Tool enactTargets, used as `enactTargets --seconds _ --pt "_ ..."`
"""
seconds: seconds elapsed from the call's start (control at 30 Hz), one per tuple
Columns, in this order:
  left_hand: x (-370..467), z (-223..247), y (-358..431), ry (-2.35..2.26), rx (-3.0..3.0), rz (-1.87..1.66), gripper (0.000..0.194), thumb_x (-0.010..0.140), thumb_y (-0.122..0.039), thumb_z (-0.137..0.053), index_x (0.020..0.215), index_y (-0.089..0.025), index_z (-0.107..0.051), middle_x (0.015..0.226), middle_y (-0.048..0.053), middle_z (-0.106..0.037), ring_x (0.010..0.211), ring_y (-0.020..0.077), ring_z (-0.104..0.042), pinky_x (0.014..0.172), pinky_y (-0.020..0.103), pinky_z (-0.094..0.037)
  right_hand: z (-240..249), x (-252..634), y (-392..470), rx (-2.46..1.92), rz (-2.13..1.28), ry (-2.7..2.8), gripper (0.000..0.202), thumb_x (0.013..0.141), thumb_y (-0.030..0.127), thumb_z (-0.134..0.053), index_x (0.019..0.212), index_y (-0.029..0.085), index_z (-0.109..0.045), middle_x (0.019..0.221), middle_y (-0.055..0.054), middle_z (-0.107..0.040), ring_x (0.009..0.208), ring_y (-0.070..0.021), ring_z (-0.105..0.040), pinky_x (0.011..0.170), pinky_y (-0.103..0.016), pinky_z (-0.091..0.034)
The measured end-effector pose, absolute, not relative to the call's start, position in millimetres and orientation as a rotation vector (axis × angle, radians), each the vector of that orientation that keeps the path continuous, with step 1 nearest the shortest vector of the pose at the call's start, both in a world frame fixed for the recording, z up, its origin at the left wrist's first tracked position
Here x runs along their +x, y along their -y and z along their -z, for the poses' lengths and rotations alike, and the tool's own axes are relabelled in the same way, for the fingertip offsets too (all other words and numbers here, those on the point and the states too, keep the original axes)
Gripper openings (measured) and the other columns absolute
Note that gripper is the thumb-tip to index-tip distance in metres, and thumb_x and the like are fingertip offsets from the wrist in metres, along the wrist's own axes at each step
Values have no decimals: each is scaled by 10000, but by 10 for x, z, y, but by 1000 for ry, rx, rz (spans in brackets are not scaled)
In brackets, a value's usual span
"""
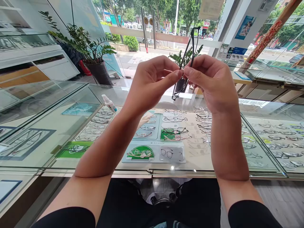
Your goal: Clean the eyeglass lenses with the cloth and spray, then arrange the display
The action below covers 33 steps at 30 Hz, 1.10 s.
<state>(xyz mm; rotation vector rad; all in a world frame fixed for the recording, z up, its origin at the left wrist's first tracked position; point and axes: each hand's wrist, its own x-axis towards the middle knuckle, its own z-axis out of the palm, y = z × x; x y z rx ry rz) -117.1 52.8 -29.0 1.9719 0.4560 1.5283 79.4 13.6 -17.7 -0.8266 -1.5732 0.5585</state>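
Note:
Both my hands hold up a pair of thin black eyeglasses [191, 38] above the glass display counter, turned edge-on and upright. My left hand [155, 76] pinches the frame near its middle between thumb and fingers. From the other side, my right hand [209, 77] pinches the same pair, its thumb almost touching my left fingertips. One end of the glasses rises above my fingers and the other hangs below them. The exact spot gripped is hidden by my fingertips.
Under the glass counter top [166, 103] lie rows of eyeglasses [175, 119] and cards. A white spray bottle [109, 103] stands at the left. Potted plants [98, 68] are beyond the counter, near the glass door with handles [148, 28].

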Motion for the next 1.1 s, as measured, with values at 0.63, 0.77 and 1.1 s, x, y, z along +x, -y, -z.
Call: enactTargets --seconds 0.63,0.77,1.1 --pt "-1233 330 -708 -305 1864 -1581 458 922 -649 -936 921 -279 -666 1103 40 -843 1055 263 -814 916 442 -665 172 879 -97 -854 -628 1763 423 832 637 -1010 925 271 -818 945 -30 -794 946 -234 -749 844 -414 -662" --pt "-1226 305 -641 -385 1901 -1551 411 957 -599 -908 921 -273 -658 1063 59 -836 1042 256 -815 901 418 -674 159 860 -79 -817 -588 1672 322 877 564 -992 922 291 -826 942 -17 -807 922 -216 -743 880 -416 -654" --pt "-1184 370 -683 -401 2074 -1325 307 906 -484 -940 904 -261 -729 896 54 -784 966 253 -809 866 397 -699 132 1010 -132 -831 -454 1450 415 904 691 -926 909 331 -719 904 -47 -759 930 -245 -693 761 -408 -543"
